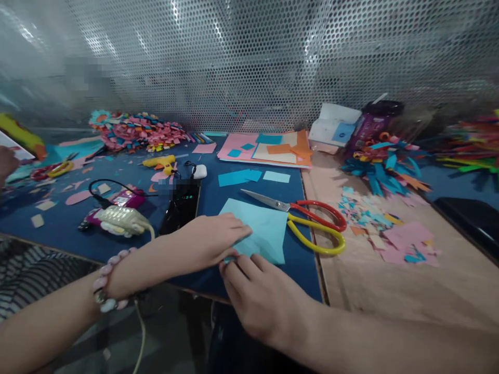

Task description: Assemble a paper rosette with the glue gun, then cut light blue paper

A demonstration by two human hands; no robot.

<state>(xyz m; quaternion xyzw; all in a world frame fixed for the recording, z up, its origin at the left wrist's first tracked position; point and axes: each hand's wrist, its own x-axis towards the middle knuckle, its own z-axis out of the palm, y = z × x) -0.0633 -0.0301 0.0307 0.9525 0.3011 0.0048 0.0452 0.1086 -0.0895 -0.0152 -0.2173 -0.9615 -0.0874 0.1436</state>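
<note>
A light blue sheet of paper (267,228) lies near the front edge of the blue table. My left hand (212,236) rests on its left side with the fingers stretched out flat, and its thumb points to the near left corner. At that corner the fingers of my right hand (261,296) are closed in a pinch on the paper's edge, which looks slightly curled there. The fingertips of both hands nearly meet. Scissors (288,206) with one red and one yellow handle lie open just right of the sheet, touching or close to it.
A black phone (181,205) and a corded item in clear wrapping (122,221) lie left. Behind are a yellow glue gun (161,163) and stacked coloured papers (234,148). Paper scraps (370,218) and a paper-strip bundle (384,161) lie right. Another person's hand (7,161) shows at far left.
</note>
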